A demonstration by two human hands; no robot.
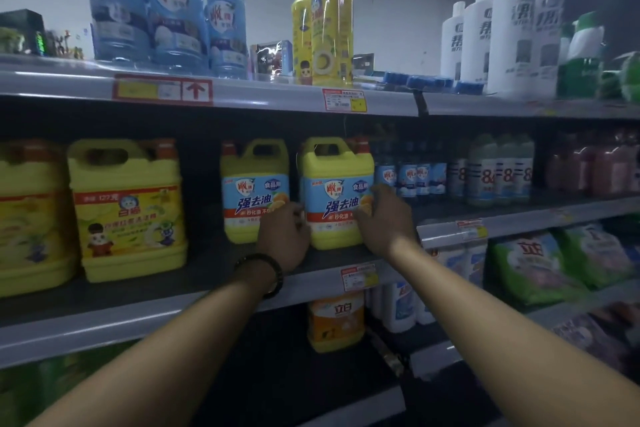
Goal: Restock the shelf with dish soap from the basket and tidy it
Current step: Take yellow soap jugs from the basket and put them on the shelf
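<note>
A yellow dish soap jug (334, 180) with a blue label and a red cap stands on the middle shelf (145, 291). My left hand (282, 237) holds its lower left side, fingers curled against it. Fingers of my right hand (382, 218) wrap around its lower right corner. A matching jug (254, 180) stands just to its left, a little further back. Two larger yellow jugs (128, 208) fill the left part of the same shelf. The basket is out of view.
Tall yellow soap bottles (327, 21), blue water jugs (162, 3) and white bottles (509, 31) line the top shelf. Small blue bottles (408, 177) stand right of the held jug. An orange jug (336, 319) and green bags (540, 263) sit on lower shelves.
</note>
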